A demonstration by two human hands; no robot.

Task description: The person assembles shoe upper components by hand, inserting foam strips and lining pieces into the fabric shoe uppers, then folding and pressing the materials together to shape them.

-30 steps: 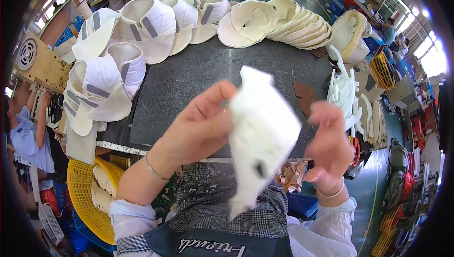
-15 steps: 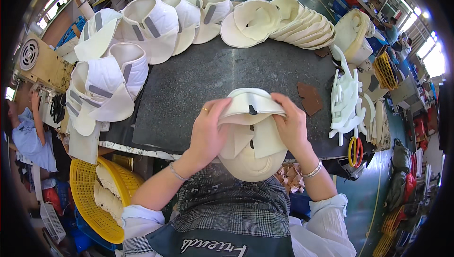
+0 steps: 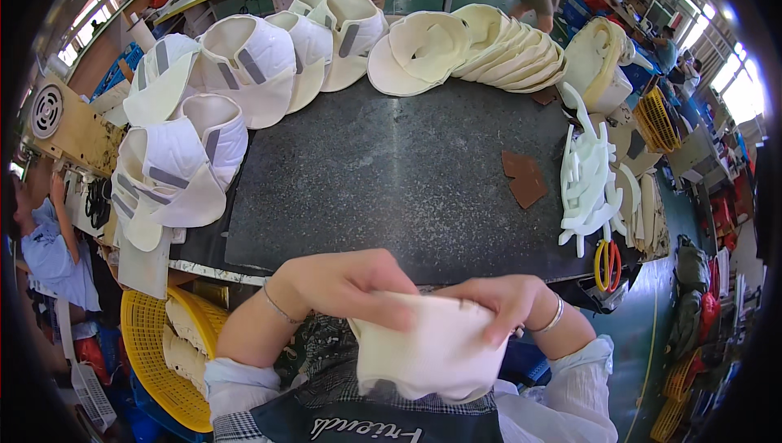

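Note:
Low in front of my body, over the apron, I hold a cream shoe upper (image 3: pixel 436 353) in both hands; motion blurs it. My left hand (image 3: pixel 346 284) is closed over its upper left edge. On the upper right edge my right hand (image 3: pixel 509 300) grips it, thumb across the near face. The upper's lower edge looks wavy, and its other side is hidden. Beyond my hands lies a dark speckled work surface (image 3: pixel 383 174).
White padded uppers with grey strips (image 3: pixel 252 68) stand at the back left. A fanned row of cream uppers (image 3: pixel 513 56) lies at the back. Brown scraps (image 3: pixel 524 178), a white branching plastic piece (image 3: pixel 588 174) and scissors (image 3: pixel 608 265) lie right. A yellow basket (image 3: pixel 134 345) stands lower left.
Both hands have drawn the shoe upper down toward my body and turned it, so its collar and rounded toe no longer show. A person has appeared walking at the far right back.

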